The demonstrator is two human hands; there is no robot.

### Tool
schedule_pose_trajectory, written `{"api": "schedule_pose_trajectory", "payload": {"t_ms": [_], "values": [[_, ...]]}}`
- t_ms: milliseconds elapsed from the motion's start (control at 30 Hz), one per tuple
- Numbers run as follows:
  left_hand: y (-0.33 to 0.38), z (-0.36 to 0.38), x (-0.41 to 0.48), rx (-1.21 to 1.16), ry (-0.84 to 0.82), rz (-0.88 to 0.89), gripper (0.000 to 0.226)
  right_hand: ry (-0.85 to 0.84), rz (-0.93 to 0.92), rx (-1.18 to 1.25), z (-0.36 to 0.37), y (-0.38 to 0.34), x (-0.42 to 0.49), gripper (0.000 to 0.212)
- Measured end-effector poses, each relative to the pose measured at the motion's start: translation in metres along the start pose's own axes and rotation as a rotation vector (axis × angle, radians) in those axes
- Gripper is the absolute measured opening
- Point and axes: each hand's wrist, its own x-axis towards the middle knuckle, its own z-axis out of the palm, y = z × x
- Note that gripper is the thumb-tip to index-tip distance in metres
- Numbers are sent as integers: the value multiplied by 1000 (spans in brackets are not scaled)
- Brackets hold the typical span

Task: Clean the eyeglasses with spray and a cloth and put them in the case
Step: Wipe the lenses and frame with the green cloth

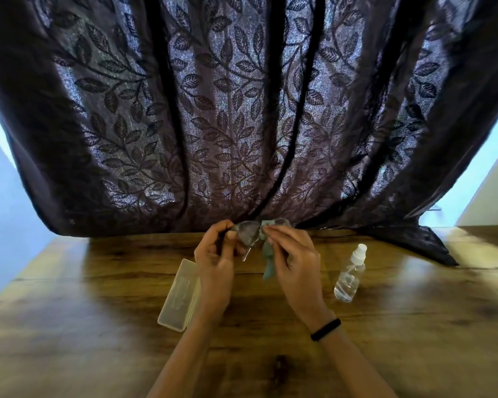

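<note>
On the left of the wooden bench [98,311] we see a pale, translucent case [179,294] lying flat, its long side running away from us. Its right edge is just beside the left wrist and partly hidden by it, and we cannot tell whether the lid is latched.

Next comes the left hand [216,254], raised above the bench. Its fingers [226,229] are curled round the left end of the eyeglasses [246,234], pinching the frame there. The eyeglasses are held in the air between the two hands, well clear of the case, with one clear temple arm hanging down toward the bench.

A grey-green cloth [269,262] is bunched over the right lens, and its loose tail dangles below. The right hand [293,254] holds it, fingers [273,231] pressed together and pinching the cloth against the lens. A black band [325,329] circles the right wrist.

To the right of that hand a clear spray bottle [350,275] with a white nozzle stands on the bench, apart from everything else. Behind it all hangs a dark leaf-patterned curtain [242,110], whose corner drapes onto the bench at the far right.
</note>
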Motion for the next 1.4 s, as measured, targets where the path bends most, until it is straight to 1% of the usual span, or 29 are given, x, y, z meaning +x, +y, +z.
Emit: {"api": "schedule_pose_trajectory", "payload": {"t_ms": [100, 233, 300, 367, 467, 533, 600, 667, 700, 767, 800, 867, 933, 967, 1067, 1200, 1267, 1333, 1400], "values": [[3, 2, -2, 17, -4, 24, 22, 14, 1, -10, 2, -5, 9, 25], [4, 4, -2, 27, 0, 22, 24, 21, -61, 20, 8, -19, 10, 26], [5, 5, -4, 24, 20, 33, 24, -1, -97, 37, 12, -27, 6, 26], [6, 4, -3, 53, 42, 66, 29, -21, -143, 39, 13, -31, 0, 27], [5, 1, -1, 72, 55, 85, 33, -50, -200, 9, 10, -24, -11, 29], [3, -1, 1, 64, 61, 73, 31, -63, -164, 4, 6, -14, -16, 29], [1, -3, 1, 45, 60, 58, 28, -59, -57, 38, 1, -4, -16, 28], [1, -5, 1, 44, 53, 53, 25, 3, 92, 126, -5, 2, -12, 24], [1, -6, 1, 52, 43, 57, 24, 49, 195, 206, -8, 3, -9, 21], [2, -6, 0, 71, 19, 68, 21, 137, 433, 379, -14, 8, -1, 24], [2, -5, -1, 73, 11, 69, 20, 158, 551, 476, -16, 12, 1, 25], [1, -4, -2, 69, -15, 63, 17, 160, 756, 745, -18, 20, 3, 24], [1, -5, -3, 52, -86, 59, 11, 174, 874, 961, -19, 23, 6, 21], [2, -6, -4, 38, -128, 53, 11, 188, 890, 994, -19, 23, 7, 21], [4, -10, -7, 12, -223, 5, 16, 211, 858, 968, -22, 23, 11, 20], [2, -18, -6, 67, -301, -30, 28, 173, 758, 866, -23, 25, 13, 20], [2, -20, -6, 90, -321, -37, 28, 165, 722, 798, -23, 26, 15, 20], [2, -20, -7, 123, -337, -41, 27, 148, 660, 662, -22, 27, 17, 21], [2, -18, -9, 143, -350, -25, 30, 90, 541, 458, -21, 27, 18, 22]]}}
